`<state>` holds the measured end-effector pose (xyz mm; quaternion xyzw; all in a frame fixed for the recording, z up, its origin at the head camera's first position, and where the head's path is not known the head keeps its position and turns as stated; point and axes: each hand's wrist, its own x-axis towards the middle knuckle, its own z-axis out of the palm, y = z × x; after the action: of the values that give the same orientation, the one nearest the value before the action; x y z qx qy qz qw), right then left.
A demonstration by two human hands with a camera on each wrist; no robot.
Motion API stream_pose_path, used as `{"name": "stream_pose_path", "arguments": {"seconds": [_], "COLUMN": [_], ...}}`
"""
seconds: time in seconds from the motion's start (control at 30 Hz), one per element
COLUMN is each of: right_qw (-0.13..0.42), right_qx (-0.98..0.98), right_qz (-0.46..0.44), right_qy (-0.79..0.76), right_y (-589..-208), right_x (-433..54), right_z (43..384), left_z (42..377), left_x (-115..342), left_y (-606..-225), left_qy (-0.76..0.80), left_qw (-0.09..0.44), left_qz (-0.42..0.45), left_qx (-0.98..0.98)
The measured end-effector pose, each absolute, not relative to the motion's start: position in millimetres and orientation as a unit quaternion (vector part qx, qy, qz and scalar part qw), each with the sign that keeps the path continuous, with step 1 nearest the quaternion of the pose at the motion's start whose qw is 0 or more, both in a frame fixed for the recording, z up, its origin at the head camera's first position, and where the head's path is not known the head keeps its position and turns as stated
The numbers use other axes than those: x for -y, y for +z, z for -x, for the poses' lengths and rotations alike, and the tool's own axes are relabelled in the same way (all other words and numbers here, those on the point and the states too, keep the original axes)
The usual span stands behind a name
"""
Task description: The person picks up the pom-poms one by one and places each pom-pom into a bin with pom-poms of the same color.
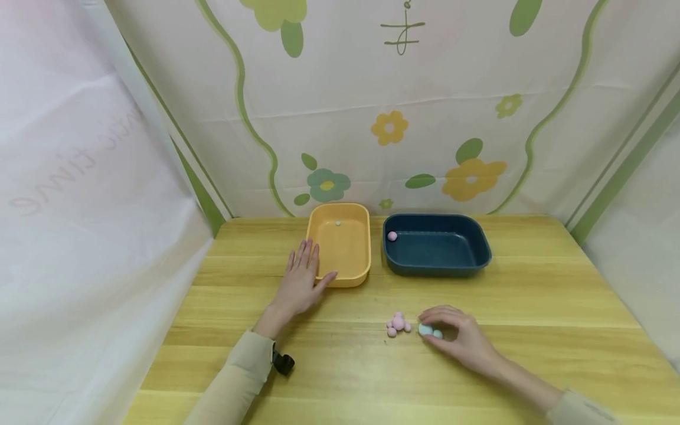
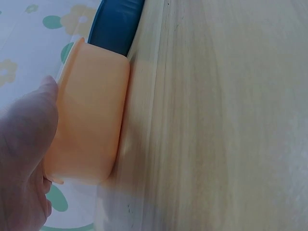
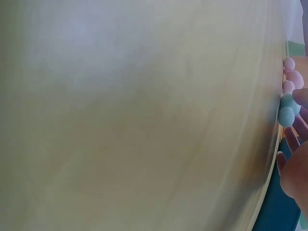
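My left hand (image 1: 299, 287) lies against the left side and near corner of a yellow rectangular tub (image 1: 370, 254), fingers straight and thumb along its near rim. One tiny pale ball (image 1: 337, 224) sits inside that tub. Between thumb and fingers, my right hand (image 1: 467, 342) pinches a larger mint-green ball (image 1: 425, 329) low over the table. A smaller mint ball (image 1: 438, 334) is right beside it; in the right wrist view the two touch. Just to the left, several pink balls (image 1: 398, 323) of different sizes lie in a cluster on the wood.
A dark blue rectangular tub (image 1: 435, 270) stands right of the yellow one, with a pink ball (image 1: 392, 236) at its left end. Both are near the back of the wooden table (image 1: 547, 295). A printed cloth (image 1: 340, 118) hangs behind, and more cloth flanks the sides.
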<state>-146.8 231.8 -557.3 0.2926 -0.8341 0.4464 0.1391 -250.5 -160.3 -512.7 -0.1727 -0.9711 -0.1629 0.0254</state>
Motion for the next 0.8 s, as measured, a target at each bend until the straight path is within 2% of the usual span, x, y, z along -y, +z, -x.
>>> {"name": "stream_pose_path", "arguments": {"seconds": [0.5,0.8], "right_qw": [0.127,0.151], "right_qx": [0.85,0.84], "right_qz": [-0.262,-0.251], "right_qy": [0.438,0.457], "right_y": [-556.3,-542.5], "right_x": [-234.8,-234.4], "right_z": [146.2,156.2], "left_z": [250.4,250.0], "left_x": [160.4,160.3], "left_y": [-512.6,-509.6], "left_qy": [-0.168,-0.167], "left_qw": [0.018,0.016], "left_qz": [0.171,0.175], "left_qx": [0.971,0.97]}}
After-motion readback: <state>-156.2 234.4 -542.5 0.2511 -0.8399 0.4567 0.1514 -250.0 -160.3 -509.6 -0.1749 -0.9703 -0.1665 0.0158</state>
